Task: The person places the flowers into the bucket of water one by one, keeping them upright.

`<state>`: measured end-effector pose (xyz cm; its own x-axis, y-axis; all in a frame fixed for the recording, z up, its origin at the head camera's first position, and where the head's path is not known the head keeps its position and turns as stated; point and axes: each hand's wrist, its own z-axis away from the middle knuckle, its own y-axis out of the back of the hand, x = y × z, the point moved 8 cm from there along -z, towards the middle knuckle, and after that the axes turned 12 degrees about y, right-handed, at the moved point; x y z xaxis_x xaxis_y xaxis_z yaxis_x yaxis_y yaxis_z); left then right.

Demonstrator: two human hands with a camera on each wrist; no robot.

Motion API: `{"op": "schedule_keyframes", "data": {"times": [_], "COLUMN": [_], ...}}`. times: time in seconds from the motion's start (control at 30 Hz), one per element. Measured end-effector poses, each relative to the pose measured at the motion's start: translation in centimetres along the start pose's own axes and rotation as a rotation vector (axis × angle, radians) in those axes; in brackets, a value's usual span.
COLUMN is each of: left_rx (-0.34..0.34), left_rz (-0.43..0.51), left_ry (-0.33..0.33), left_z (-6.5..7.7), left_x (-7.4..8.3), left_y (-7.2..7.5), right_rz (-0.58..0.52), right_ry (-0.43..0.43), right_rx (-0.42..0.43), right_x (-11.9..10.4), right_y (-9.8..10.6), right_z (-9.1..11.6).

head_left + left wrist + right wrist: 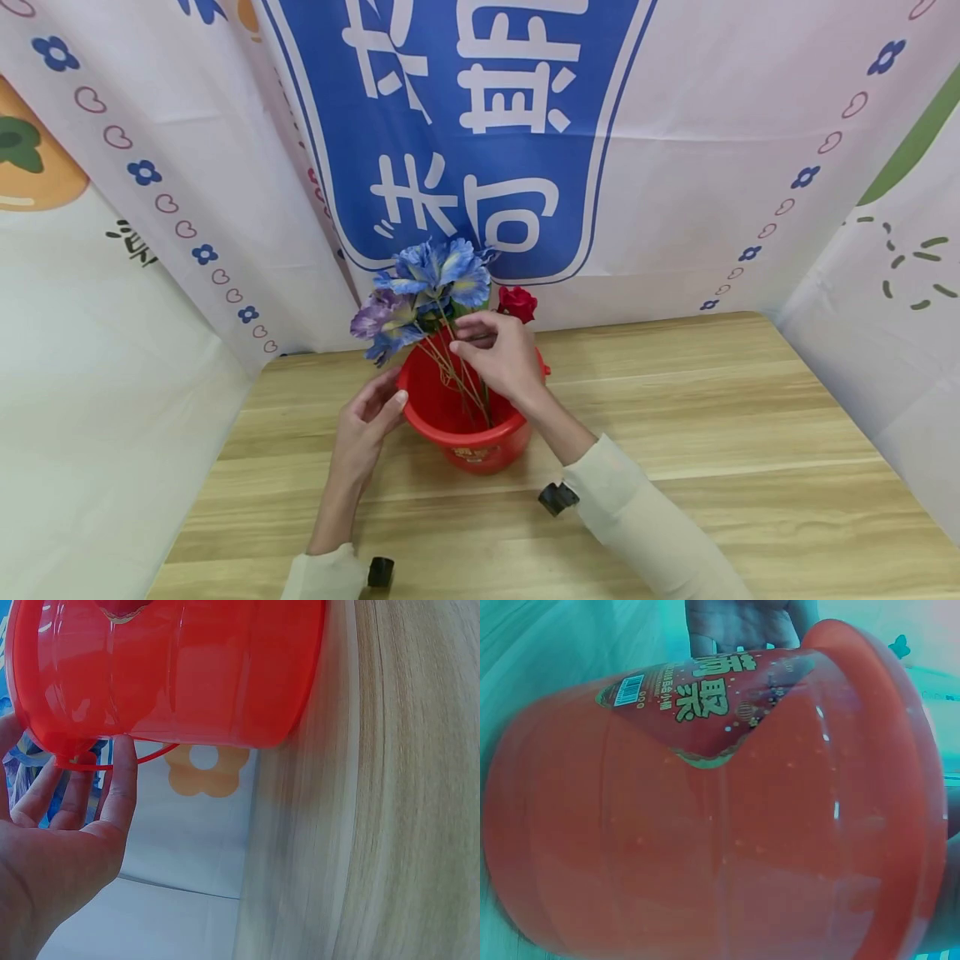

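Note:
A red plastic bucket (pixel 491 457) stands upright on the table, blue flowers (pixel 435 271), a purple flower (pixel 381 315) and a red rose (pixel 517 304) rising above it on long thin stems (pixel 474 392). My left hand (pixel 366 429) holds the bucket's left side, thumb at the rim. In the left wrist view, its fingers (pixel 120 787) touch the outer wall beside the thin red handle (pixel 157 754). Over the bucket's opening, my right hand (pixel 501 354) pinches a flower stem between thumb and fingers. The bucket's labelled wall (pixel 727 825) hides most of that hand in the right wrist view.
The wooden table (pixel 675 433) extends to both sides of the bucket. Close behind hangs a white cloth (pixel 690 192) with a blue printed panel (pixel 480 150). More printed cloth (pixel 112 333) closes off the left side. Small black devices (pixel 558 498) sit at both sleeve cuffs.

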<state>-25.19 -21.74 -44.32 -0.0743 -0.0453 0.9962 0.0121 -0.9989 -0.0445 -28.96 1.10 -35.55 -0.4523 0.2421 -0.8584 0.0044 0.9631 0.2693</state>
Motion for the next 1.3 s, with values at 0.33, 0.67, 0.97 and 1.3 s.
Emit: {"op": "schedule_keyframes", "data": {"times": [0.33, 0.67, 0.97, 1.3], "left_rx": [0.005, 0.004, -0.001, -0.003], "left_rz": [-0.010, -0.014, -0.020, -0.005], "left_ry": [0.000, -0.004, -0.004, -0.023], "left_z": [-0.1, -0.1, 0.0, 0.0], "left_x": [0.0, 0.0, -0.1, 0.1], "left_y": [0.2, 0.2, 0.1, 0.0], "right_rz": [-0.027, -0.112, -0.072, -0.075], "right_ry": [0.002, -0.050, -0.114, -0.149], "right_rx": [0.008, 0.063, 0.097, 0.119], "right_x": [-0.3, 0.3, 1.6, 3.8], "right_y": [2.4, 5.4, 8.9, 12.5], "right_z": [1.4, 3.0, 4.6, 6.5]}}
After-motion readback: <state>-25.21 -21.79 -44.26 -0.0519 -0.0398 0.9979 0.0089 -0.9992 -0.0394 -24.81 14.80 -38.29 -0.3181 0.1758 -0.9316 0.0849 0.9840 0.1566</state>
